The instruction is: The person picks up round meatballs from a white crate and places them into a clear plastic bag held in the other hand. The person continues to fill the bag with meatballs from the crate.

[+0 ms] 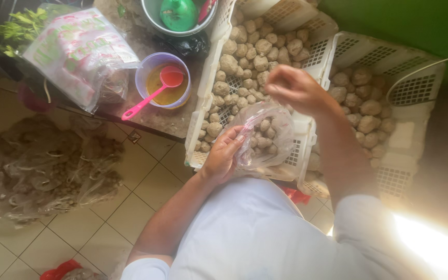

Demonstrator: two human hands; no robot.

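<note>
two hands: left (223, 155) grips clear bag (265, 136), right (291, 88) pinched above white crate (307, 129); purple bowl (163, 80) nearby.

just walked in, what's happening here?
A person stands over two white plastic crates full of small brownish balls. The left hand holds a clear plastic bag open, already partly filled with the balls. The right hand hovers above the bag with fingers pinched; whether it holds a ball is unclear. A purple tub with a pink spoon sits on the counter nearby, and filled bags lie on the tiled floor.
</note>
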